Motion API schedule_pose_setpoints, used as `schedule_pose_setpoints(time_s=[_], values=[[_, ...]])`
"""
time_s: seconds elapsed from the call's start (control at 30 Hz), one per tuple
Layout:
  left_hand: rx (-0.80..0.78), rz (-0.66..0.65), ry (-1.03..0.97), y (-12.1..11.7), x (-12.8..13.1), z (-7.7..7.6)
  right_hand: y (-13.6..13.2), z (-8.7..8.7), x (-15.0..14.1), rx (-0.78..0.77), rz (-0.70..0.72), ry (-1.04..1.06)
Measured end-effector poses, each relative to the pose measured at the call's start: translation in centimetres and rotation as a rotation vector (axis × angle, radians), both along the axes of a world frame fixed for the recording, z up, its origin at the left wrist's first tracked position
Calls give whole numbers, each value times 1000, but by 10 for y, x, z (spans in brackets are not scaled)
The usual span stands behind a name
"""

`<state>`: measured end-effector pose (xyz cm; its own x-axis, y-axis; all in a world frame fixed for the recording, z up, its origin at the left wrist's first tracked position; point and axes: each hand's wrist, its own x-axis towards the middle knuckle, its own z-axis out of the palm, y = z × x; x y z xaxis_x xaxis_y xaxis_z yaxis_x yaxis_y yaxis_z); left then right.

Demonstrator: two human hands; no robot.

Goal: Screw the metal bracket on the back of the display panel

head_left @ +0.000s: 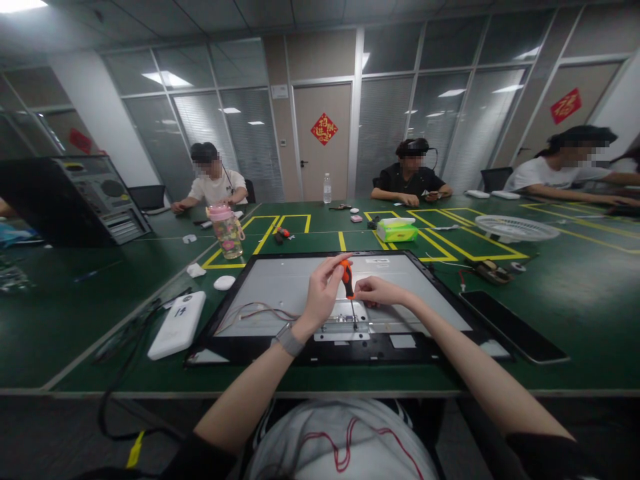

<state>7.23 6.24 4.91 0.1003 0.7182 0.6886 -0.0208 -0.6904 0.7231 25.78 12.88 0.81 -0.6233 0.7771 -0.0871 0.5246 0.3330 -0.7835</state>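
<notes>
A flat panel [280,280] with a silver back and black frame lies face down on the table before me. An orange and black screwdriver [347,279] stands nearly upright over it, its tip on the metal bracket [330,328] near the panel's close edge. My left hand [323,293], with a grey watch band on its wrist, closes on the upper handle, fingers reaching over the top. My right hand [381,292] has curled fingers pinched at the base of the handle, by the shaft. Thin wires [265,311] run across the panel to the bracket's left.
Left of the panel are a white power bank [177,325], a white oval case [225,283] and a pink-lidded bottle [229,233]. A black phone-like slab [513,327] lies right. Beyond are a tissue pack [397,231], a white round grille [516,228] and several seated people. A computer case [75,200] stands far left.
</notes>
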Motion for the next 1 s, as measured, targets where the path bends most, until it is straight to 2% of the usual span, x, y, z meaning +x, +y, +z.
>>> schedule_pose_setpoints(time_s=[0.2, 0.57, 0.67, 0.87, 1.0], values=[[45, 70, 28, -1, 0, 0, -1, 1, 0, 12, 19, 3], [-35, 19, -58, -1, 1, -1, -2, 2, -1, 17, 2, -7], [-12, 28, -45, -2, 1, -1, -1, 1, -1, 19, 5, -8], [61, 131, 7, -2, 0, 0, 0, -1, 0, 20, 15, 6], [60, 88, 33, -2, -1, 0, 0, -1, 0, 18, 22, 10]])
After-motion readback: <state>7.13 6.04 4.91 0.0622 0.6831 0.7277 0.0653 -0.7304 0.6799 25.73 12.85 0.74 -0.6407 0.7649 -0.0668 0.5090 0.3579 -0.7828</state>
